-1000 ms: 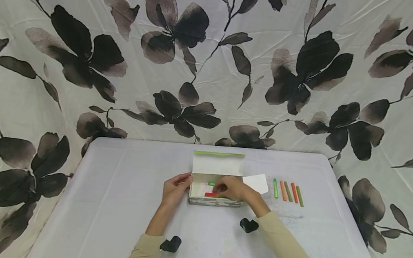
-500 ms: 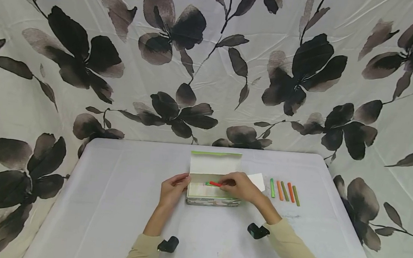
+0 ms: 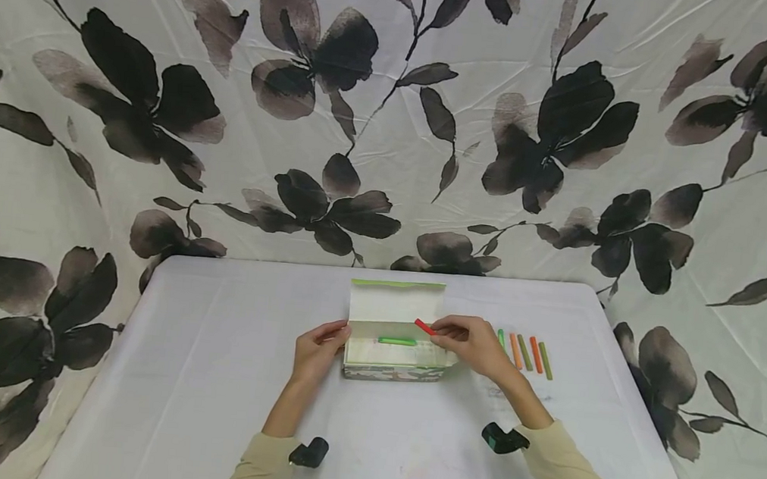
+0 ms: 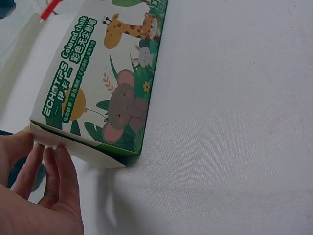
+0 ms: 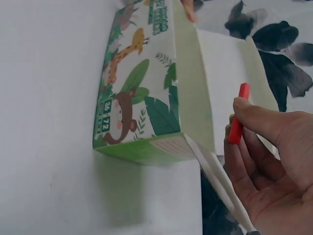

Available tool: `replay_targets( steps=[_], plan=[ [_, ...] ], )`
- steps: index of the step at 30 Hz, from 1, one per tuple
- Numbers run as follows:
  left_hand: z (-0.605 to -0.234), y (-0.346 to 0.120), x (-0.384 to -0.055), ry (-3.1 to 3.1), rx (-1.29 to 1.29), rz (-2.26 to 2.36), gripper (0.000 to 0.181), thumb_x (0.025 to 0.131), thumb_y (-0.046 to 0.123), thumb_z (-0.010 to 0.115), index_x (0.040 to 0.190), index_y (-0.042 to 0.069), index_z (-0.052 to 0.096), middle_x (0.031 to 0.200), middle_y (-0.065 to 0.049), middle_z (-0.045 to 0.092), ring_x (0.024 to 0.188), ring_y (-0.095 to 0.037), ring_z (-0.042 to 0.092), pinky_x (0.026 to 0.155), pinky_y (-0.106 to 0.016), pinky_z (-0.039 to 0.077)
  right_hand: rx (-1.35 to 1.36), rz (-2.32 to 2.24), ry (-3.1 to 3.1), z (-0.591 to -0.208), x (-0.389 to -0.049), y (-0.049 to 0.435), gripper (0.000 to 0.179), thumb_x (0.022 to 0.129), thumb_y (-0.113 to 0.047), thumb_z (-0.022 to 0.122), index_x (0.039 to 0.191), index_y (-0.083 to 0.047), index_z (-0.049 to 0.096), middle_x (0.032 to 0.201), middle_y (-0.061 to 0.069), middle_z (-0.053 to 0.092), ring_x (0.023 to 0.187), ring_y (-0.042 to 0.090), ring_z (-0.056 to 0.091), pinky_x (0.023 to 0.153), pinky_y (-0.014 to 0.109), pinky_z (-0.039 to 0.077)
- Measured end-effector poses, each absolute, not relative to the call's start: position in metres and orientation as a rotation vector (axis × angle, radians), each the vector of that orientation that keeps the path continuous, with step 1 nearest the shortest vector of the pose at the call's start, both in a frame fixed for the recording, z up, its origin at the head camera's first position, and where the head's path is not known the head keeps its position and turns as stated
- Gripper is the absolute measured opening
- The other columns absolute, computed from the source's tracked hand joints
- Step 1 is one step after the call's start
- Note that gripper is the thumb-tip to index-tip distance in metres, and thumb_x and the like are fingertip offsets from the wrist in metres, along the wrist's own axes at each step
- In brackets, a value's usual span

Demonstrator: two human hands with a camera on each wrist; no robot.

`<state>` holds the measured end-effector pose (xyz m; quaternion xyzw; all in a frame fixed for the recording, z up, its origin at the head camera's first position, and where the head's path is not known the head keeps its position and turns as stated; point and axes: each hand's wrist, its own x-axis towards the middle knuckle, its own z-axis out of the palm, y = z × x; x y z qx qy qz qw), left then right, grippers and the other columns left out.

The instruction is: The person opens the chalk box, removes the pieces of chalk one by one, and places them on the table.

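Observation:
A cardboard box of coloured chalk (image 3: 392, 374) stands with its lid raised; animal pictures and the words "Colored chalk" (image 4: 76, 44) cover its side. My left hand (image 3: 316, 351) holds the box's left end, thumb at the top corner and fingers against the end flap (image 4: 83, 152). Between thumb and fingers my right hand (image 3: 473, 342) pinches a red chalk stick (image 5: 237, 128), raised over the right end of the open box. One green chalk stick (image 3: 397, 341) lies inside the box, near its back wall.
Right of the box, several chalk sticks lie side by side on the white table, among them an orange one (image 3: 516, 351) and a red-orange one (image 3: 536, 355). The raised lid (image 3: 396, 304) stands at the back. A floral cloth (image 3: 337, 144) hangs behind the table.
My right hand has lifted the red chalk stick from inside the box and moved it up and right. The left hand stays at the box's left end.

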<state>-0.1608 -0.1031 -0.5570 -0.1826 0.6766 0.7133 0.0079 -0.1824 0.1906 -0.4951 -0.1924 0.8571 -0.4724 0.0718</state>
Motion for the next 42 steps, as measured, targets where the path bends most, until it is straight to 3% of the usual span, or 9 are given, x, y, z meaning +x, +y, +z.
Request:
replay_targets(
  steps=[7,20,28,42],
  plan=[
    [-0.557,-0.105,-0.16,2.126,-0.577,2.208,0.032,0.095,0.013,0.075,0.123,-0.002,0.072,0.11,-0.013,0.071,0.095,-0.019,0.068,0.077,-0.019,0.058,-0.493,-1.525,2.573,-0.494,-0.177,0.209,0.024,0.094,-0.013,0.077,0.113,0.0,0.075,0.099,0.01,0.075,0.087,0.02,0.07,0.076,0.025,0.058],
    [-0.559,-0.108,-0.163,2.152,-0.586,2.187,0.03,0.095,0.013,0.075,0.122,-0.001,0.072,0.107,-0.01,0.07,0.09,-0.011,0.066,0.078,-0.019,0.059,-0.228,-1.651,2.579,-0.485,-0.161,0.24,0.033,0.095,-0.022,0.077,0.121,-0.002,0.072,0.112,0.014,0.073,0.096,0.021,0.07,0.081,0.025,0.058],
    [-0.558,-0.105,-0.163,2.133,-0.565,2.197,0.032,0.096,0.013,0.074,0.123,-0.002,0.071,0.11,-0.012,0.069,0.092,-0.013,0.067,0.079,-0.019,0.059,-0.038,-1.726,2.594,-0.494,-0.145,0.264,0.041,0.097,-0.03,0.075,0.127,-0.002,0.069,0.118,0.015,0.071,0.099,0.005,0.066,0.083,0.019,0.056],
    [-0.558,-0.104,-0.163,2.145,-0.569,2.184,0.03,0.096,0.013,0.075,0.122,-0.001,0.072,0.109,-0.011,0.068,0.091,-0.012,0.066,0.078,-0.019,0.058,0.263,-1.793,2.485,-0.526,-0.121,0.288,0.053,0.098,-0.032,0.073,0.136,0.003,0.061,0.122,0.012,0.069,0.099,0.0,0.065,0.091,0.024,0.057]
  ],
)
